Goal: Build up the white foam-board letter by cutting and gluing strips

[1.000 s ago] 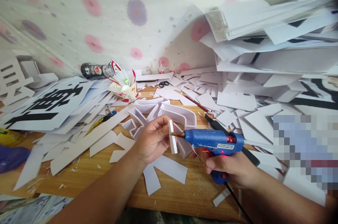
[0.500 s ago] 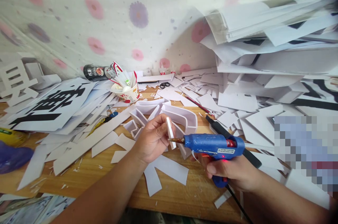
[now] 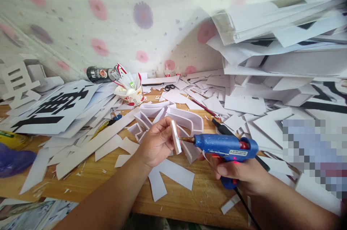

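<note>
Between the thumb and fingers of my left hand (image 3: pixel 157 142) is a small white foam board strip (image 3: pixel 175 137), held on edge and tilted slightly. My right hand (image 3: pixel 238 172) is closed round the handle of a blue hot glue gun (image 3: pixel 225 146), whose red light is lit. The gun's brown nozzle points left, its tip at the middle of the strip's edge. Behind my hands stands a white foam board letter frame (image 3: pixel 187 118) with raised walls, partly hidden by my left hand. Loose white strips (image 3: pixel 176 174) lie on the table below.
A paper cup (image 3: pixel 131 94) with tools and a dark cup (image 3: pixel 99 74) on its side are at the back. Black scissors (image 3: pixel 170 87) lie among scraps. Printed character sheets (image 3: pixel 62 103) spread at left; stacked boards (image 3: pixel 271 60) rise at right. The gun's cord (image 3: pixel 245 204) trails down.
The glue gun's nozzle has moved up along the strip's edge from near its lower end to about its middle, and the gun has shifted slightly right. My left hand stays nearly still.
</note>
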The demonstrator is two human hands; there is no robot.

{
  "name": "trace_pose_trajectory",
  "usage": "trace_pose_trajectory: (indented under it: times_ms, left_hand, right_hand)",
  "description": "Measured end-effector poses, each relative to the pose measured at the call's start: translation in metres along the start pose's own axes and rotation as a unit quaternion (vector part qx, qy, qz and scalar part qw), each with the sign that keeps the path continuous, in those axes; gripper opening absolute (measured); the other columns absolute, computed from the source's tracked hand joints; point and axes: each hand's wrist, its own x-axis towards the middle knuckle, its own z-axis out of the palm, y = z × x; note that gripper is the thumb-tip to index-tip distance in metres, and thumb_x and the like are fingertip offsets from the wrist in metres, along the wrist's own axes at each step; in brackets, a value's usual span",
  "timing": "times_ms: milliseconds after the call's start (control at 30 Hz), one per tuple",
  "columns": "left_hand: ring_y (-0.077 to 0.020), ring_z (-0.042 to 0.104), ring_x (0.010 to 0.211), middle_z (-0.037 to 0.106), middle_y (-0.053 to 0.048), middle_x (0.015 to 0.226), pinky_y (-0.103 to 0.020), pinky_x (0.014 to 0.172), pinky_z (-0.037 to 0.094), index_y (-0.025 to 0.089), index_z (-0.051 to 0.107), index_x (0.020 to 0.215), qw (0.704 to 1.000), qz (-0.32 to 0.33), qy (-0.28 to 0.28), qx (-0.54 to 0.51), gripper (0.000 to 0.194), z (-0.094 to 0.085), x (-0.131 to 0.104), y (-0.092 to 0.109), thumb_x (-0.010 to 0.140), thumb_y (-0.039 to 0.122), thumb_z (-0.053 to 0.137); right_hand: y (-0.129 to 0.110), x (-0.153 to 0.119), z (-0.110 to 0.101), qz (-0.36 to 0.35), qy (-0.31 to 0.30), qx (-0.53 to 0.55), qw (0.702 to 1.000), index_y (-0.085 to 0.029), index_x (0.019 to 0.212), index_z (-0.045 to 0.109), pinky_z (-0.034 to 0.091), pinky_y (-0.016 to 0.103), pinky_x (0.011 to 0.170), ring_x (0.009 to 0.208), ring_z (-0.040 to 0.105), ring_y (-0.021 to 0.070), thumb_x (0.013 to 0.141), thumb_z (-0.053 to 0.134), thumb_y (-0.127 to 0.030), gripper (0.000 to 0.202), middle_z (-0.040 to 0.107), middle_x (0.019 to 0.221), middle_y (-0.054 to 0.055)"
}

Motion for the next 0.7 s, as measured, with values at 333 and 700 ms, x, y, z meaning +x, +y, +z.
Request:
trace_pose_trajectory:
  times_ms: [333, 700]
  left_hand:
    - [-0.0096, 0.056, 0.049, 0.059, 0.001, 0.062, -0.02, 0.047, 0.048, 0.014, 0.057, 0.074, 0.999, 0.015, 0.029, 0.043, 0.032, -0.0093, -0.0031, 0.005, 0.073, 0.035, 0.081]
    - [-0.0109, 0.055, 0.049, 0.058, 0.002, 0.058, -0.02, 0.048, 0.046, 0.015, 0.055, 0.078, 0.994, 0.021, 0.015, 0.103, 0.033, -0.0104, -0.0068, 0.0064, 0.074, 0.037, 0.079]
  right_hand:
    - [-0.0009, -0.0006, -0.0015, -0.032, 0.024, -0.039, 0.998, -0.018, 0.064, 0.066, 0.04, 0.023, 0.048, 0.053, 0.046, 0.0108, 0.066, 0.08, -0.045, 0.031, 0.056, 0.06, -0.001]
    - [0.0003, -0.0023, -0.0028, -0.04, 0.028, -0.077, 0.996, -0.018, 0.077, 0.067, 0.039, 0.023, 0.047, 0.052, 0.044, 0.0103, 0.07, 0.077, -0.046, 0.03, 0.054, 0.062, -0.002]
